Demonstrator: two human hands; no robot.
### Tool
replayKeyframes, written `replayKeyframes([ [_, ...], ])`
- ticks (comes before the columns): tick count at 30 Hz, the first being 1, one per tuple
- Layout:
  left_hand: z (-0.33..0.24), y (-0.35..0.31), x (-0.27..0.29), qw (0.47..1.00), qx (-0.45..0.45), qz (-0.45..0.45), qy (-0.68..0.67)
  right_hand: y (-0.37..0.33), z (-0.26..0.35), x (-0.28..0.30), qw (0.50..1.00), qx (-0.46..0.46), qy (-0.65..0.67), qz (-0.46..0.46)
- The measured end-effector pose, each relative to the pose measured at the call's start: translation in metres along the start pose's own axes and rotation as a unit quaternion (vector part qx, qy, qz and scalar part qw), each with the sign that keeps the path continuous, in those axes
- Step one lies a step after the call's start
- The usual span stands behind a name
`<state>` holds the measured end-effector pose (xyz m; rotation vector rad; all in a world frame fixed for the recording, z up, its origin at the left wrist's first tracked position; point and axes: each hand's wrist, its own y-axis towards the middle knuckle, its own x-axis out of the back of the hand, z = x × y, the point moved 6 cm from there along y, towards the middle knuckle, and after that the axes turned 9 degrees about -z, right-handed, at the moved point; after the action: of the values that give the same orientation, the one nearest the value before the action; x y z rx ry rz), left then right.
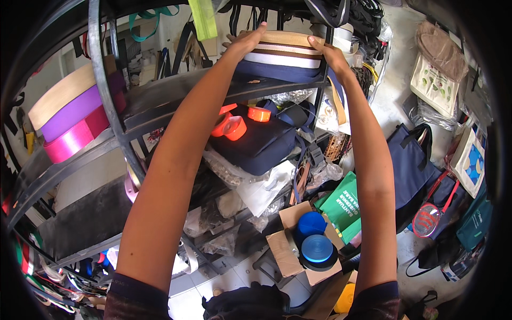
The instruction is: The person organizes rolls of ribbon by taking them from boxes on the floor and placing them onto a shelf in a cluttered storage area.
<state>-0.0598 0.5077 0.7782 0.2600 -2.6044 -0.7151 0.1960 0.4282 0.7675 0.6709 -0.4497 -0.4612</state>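
On the top shelf (277,85), both hands' (246,41) (329,52) grip pinching stacked webbing rolls (285,53).

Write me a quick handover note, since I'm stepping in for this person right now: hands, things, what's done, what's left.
Left hand: grip on the left end of the stack of webbing rolls on the upper shelf.
Right hand: grip on the stack's right end.
The stack (tan, white, brown, navy rolls) sits on the shelf, both hands on it.
Below: orange tape rolls on a navy bag; blue rolls in a cardboard box on the floor.
Done: stack grasped at both ends.
Left: cannot tell whether it is going in or coming out.
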Motion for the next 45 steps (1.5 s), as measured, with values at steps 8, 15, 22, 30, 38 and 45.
replayKeyframes([
  [8, -0.022, -0.006, -0.005, 0.998, -0.022, 0.042, 0.040, -0.011, 0.008, 0.001, 0.980, 0.006, -0.151, -0.129],
  [15, -0.017, -0.002, -0.013, 0.995, -0.044, -0.041, 0.083, 0.004, -0.017, -0.010, 0.983, 0.017, -0.118, -0.139],
  [22, -0.098, -0.086, 0.019, 0.886, -0.333, -0.304, 0.109, -0.102, 0.000, 0.017, 0.918, 0.142, 0.035, -0.369],
  [30, -0.091, -0.312, -0.073, 0.879, -0.405, -0.154, -0.196, -0.352, -0.065, -0.029, 0.897, -0.032, 0.248, -0.364],
  [38, 0.114, -0.654, -0.205, 0.805, -0.004, 0.518, -0.289, -0.694, -0.148, 0.021, 0.969, -0.197, -0.137, -0.059],
  [45, 0.323, -0.840, -0.142, 0.683, 0.040, 0.727, -0.063, -0.908, -0.110, 0.082, 0.800, -0.586, -0.125, 0.015],
])
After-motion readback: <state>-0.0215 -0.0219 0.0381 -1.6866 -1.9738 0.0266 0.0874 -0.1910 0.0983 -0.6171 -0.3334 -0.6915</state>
